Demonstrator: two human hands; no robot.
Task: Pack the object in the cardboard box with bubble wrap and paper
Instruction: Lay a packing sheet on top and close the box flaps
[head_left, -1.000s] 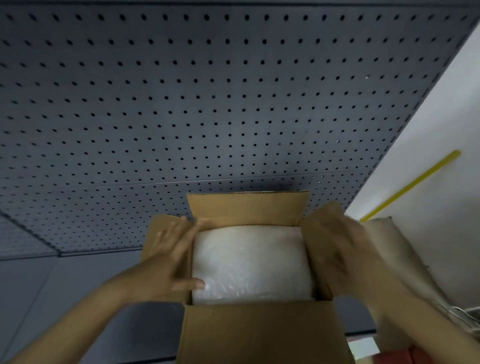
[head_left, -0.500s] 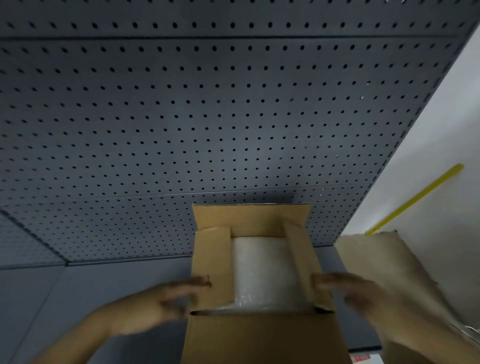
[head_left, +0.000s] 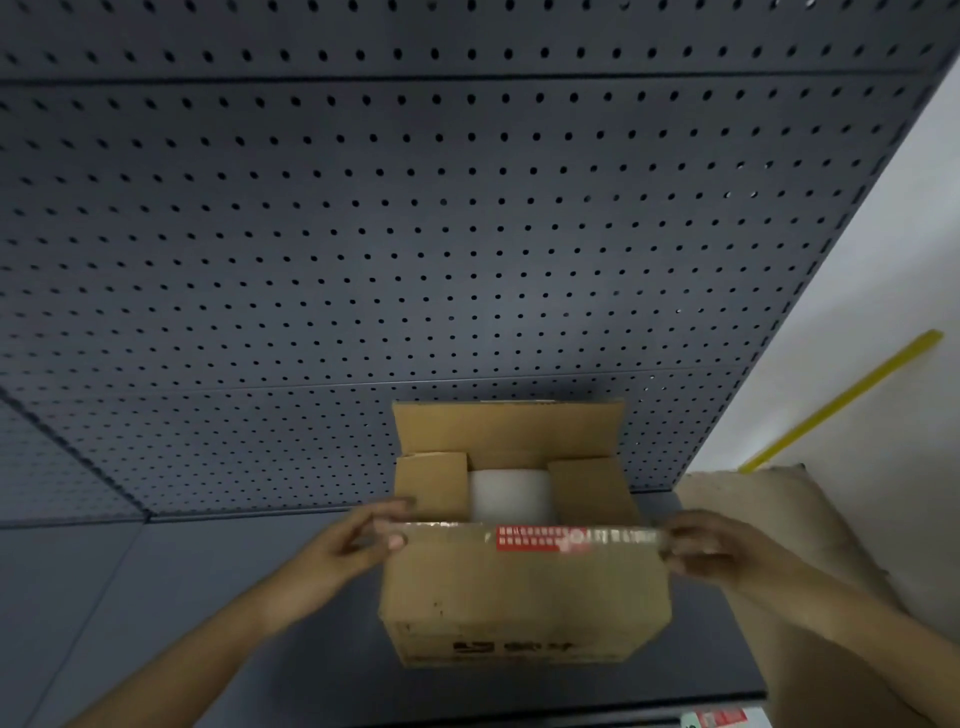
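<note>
A brown cardboard box (head_left: 522, 597) stands on the dark grey shelf in front of me. Its two side flaps are folded inward and the far flap (head_left: 506, 428) stands upright. Between the side flaps a strip of white bubble wrap (head_left: 510, 494) shows inside. The near flap, with a red label and tape along its edge (head_left: 535, 538), is raised. My left hand (head_left: 358, 545) pinches its left corner and my right hand (head_left: 711, 553) pinches its right corner. The packed object itself is hidden under the wrap.
A grey pegboard wall (head_left: 415, 234) rises directly behind the box. A sheet of brown paper (head_left: 769, 514) lies at the right against a white wall with a yellow strip (head_left: 841, 397). A red-and-white item (head_left: 719, 719) shows at the bottom right edge.
Both side flaps went from spread apart to folded down over the bubble wrap. My hands then moved to the near flap's corners and raised it.
</note>
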